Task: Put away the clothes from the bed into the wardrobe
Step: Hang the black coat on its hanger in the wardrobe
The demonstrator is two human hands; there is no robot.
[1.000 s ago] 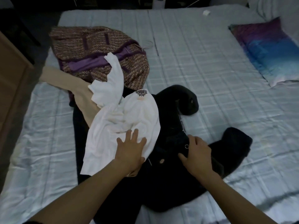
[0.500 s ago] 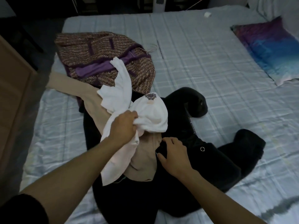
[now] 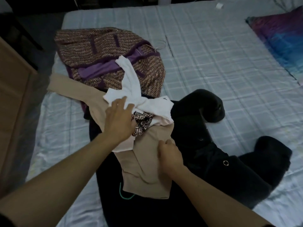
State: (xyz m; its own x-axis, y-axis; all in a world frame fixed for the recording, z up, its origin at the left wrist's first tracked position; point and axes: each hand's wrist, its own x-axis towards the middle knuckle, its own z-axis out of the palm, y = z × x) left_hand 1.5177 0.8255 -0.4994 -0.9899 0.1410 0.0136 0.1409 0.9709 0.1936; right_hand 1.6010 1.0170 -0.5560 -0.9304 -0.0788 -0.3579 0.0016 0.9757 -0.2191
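Note:
A pile of clothes lies on the bed point(image 3: 213, 46). A white garment point(image 3: 131, 89) with a black printed pattern is bunched on a beige garment point(image 3: 147, 169), which lies over a black fleece garment point(image 3: 229, 169). Behind them sits a brown and purple woven jacket point(image 3: 98, 51). My left hand point(image 3: 119, 122) lies on the white garment with its fingers spread and a little bent. My right hand point(image 3: 169, 154) has its fingers curled into the beige garment's edge, next to the black one.
A green hanger hook point(image 3: 124, 194) peeks out below the beige garment. A wire hanger hook point(image 3: 159, 46) shows at the jacket's collar. A purple and blue pillow point(image 3: 282, 38) lies at the right. A wooden furniture piece point(image 3: 11, 95) stands left of the bed.
My left hand has let go of its bunched grip and now lies on the white garment, which has folded over and shows its print. My right hand moved onto the beige garment.

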